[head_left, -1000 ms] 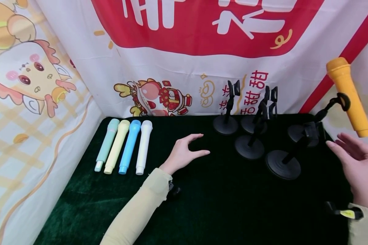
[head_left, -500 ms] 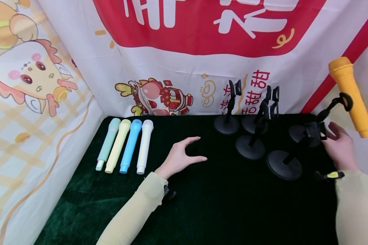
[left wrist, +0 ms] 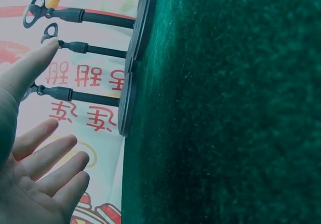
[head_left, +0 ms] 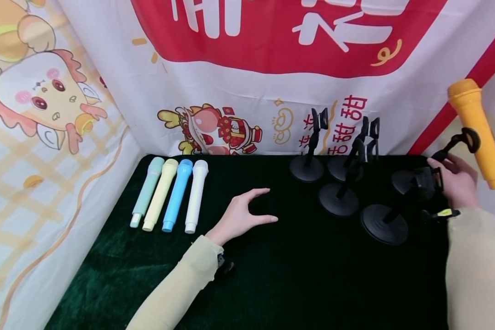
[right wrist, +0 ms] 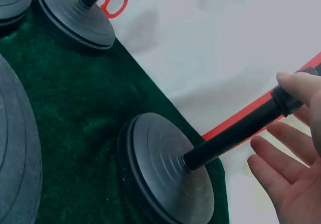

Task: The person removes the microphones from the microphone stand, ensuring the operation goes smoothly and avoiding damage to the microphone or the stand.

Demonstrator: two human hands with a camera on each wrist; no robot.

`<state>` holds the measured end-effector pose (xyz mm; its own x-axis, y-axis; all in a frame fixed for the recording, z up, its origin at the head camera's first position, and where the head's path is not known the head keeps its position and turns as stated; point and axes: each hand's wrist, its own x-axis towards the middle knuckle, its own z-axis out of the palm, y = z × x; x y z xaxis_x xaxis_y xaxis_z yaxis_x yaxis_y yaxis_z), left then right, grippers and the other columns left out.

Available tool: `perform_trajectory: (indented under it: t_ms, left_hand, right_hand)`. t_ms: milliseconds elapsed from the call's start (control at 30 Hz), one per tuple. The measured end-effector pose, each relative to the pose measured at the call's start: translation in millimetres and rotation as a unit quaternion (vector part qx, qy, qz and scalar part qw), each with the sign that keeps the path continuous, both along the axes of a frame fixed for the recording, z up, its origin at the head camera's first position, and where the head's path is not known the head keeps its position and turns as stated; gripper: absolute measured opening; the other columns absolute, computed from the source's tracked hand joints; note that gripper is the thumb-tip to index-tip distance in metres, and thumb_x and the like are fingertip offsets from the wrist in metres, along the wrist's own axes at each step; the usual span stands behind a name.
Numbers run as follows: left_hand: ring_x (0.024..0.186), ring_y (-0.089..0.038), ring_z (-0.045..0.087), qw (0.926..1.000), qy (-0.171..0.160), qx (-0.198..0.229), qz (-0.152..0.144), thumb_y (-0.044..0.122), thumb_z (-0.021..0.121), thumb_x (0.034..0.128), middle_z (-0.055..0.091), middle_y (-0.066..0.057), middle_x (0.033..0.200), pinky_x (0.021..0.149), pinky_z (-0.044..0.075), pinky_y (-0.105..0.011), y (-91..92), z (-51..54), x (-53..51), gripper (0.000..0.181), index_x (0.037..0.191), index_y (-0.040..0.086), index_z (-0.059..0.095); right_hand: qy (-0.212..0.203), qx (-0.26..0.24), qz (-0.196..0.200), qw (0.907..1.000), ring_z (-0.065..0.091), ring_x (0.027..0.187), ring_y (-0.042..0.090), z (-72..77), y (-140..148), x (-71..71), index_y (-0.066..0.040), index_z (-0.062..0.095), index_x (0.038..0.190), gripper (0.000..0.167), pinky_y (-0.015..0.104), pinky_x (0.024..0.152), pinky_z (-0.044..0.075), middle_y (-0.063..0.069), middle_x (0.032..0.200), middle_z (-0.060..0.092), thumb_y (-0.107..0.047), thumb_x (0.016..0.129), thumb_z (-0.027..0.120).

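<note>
At the right end of the table, a black microphone stand (right wrist: 235,136) holds a yellow microphone (head_left: 478,133) tilted in its clip. My right hand (head_left: 459,181) is at this stand's pole. In the right wrist view the thumb (right wrist: 296,86) lies over the collar and the index finger goes behind it, pinching the pole, while the other fingers stay off it. My left hand (head_left: 239,215) hovers over the middle of the table, thumb and fingers apart and holding nothing. A white microphone (head_left: 196,197) lies to its left.
Blue (head_left: 177,195), pale yellow (head_left: 160,195) and mint (head_left: 147,191) microphones lie beside the white one. Several black stands with bare clips, one a near stand (head_left: 384,224), stand left of the gripped one. A printed cloth (head_left: 239,91) hangs behind the dark green tabletop (head_left: 297,275).
My right hand has moved left and up from beside the stand to its pole, where thumb and index finger now close on it. The left hand has shifted only slightly.
</note>
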<state>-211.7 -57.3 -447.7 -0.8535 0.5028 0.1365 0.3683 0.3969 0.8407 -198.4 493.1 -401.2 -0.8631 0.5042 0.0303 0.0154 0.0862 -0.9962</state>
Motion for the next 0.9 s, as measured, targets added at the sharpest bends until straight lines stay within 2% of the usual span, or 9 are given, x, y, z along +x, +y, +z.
perform_trajectory:
  t_ms: [167,267,367,500,633,733,800,900]
  left_hand:
    - [0.138,-0.012,0.044,1.0000,0.004,0.002,-0.007,0.045,0.083,0.0847,0.049,0.013,0.150,0.113,0.037,-0.047,0.0,0.8,1.3,0.071,0.147,0.033,0.052]
    - [0.138,-0.013,0.044,0.9999,0.007,0.001,-0.011,0.045,0.083,0.0850,0.049,0.011,0.150,0.113,0.037,-0.047,-0.1,1.2,2.2,0.071,0.148,0.033,0.051]
    - [0.138,-0.014,0.044,0.9999,0.009,0.001,-0.012,0.045,0.083,0.0853,0.049,0.010,0.150,0.113,0.037,-0.049,-0.3,1.4,2.6,0.071,0.148,0.032,0.052]
    - [0.138,-0.014,0.044,0.9999,0.007,-0.002,-0.013,0.053,0.081,0.0839,0.049,0.010,0.150,0.112,0.037,-0.050,-1.0,1.6,2.9,0.073,0.147,0.031,0.051]
    - [0.137,-0.012,0.044,0.9999,0.006,-0.003,-0.014,0.058,0.079,0.0821,0.049,0.012,0.149,0.112,0.037,-0.050,-1.8,1.2,3.1,0.077,0.148,0.030,0.052]
    - [0.137,-0.011,0.045,0.9999,0.007,-0.004,-0.012,0.059,0.079,0.0818,0.049,0.014,0.149,0.112,0.038,-0.049,-2.2,0.4,3.0,0.076,0.147,0.032,0.052]
    - [0.136,-0.010,0.045,0.9999,0.005,-0.003,-0.012,0.060,0.079,0.0817,0.049,0.014,0.148,0.112,0.038,-0.048,-2.5,0.1,3.0,0.074,0.146,0.034,0.052]
    - [0.137,-0.011,0.044,0.9999,0.004,-0.001,-0.015,0.061,0.078,0.0821,0.049,0.014,0.149,0.112,0.038,-0.048,-3.1,-0.1,2.8,0.076,0.147,0.031,0.052]
  right_hand:
    - [0.016,0.072,0.011,0.9972,0.062,0.074,-0.008,2.7,0,-0.9,-0.028,0.069,0.117,0.026,0.006,0.064,0.047,-0.025,0.085,0.069,-0.022,0.093,0.076]
    - [0.024,0.091,0.010,0.9955,0.062,0.071,-0.007,3.8,0,-1.5,-0.033,0.071,0.106,0.018,0.007,0.063,0.047,-0.025,0.084,0.069,-0.022,0.093,0.075]
    - [0.017,0.105,0.007,0.9943,0.060,0.063,-0.004,5.0,0,-1.5,-0.032,0.070,0.105,0.015,0.008,0.058,0.047,-0.024,0.081,0.069,-0.024,0.094,0.075]
    - [-0.008,0.098,0.003,0.9951,0.060,0.058,-0.002,4.9,2,-1.0,-0.027,0.069,0.113,0.021,0.010,0.056,0.048,-0.025,0.081,0.069,-0.028,0.093,0.076]
    - [-0.045,0.089,-0.001,0.9950,0.062,0.063,-0.005,3.1,5,-0.8,-0.026,0.066,0.120,0.032,0.009,0.060,0.049,-0.029,0.080,0.066,-0.036,0.092,0.077]
    - [-0.072,0.113,-0.013,0.9909,0.061,0.068,-0.009,1.3,9,-0.6,-0.027,0.063,0.125,0.038,0.007,0.062,0.047,-0.034,0.080,0.062,-0.043,0.092,0.075]
    - [-0.091,0.133,-0.025,0.9867,0.058,0.073,-0.009,0.2,10,-0.3,-0.029,0.061,0.129,0.043,0.006,0.064,0.044,-0.034,0.084,0.059,-0.048,0.092,0.072]
    - [-0.110,0.163,-0.042,0.9796,0.054,0.079,-0.009,-0.5,10,1.3,-0.026,0.054,0.144,0.059,0.004,0.068,0.043,-0.025,0.104,0.060,-0.053,0.094,0.067]
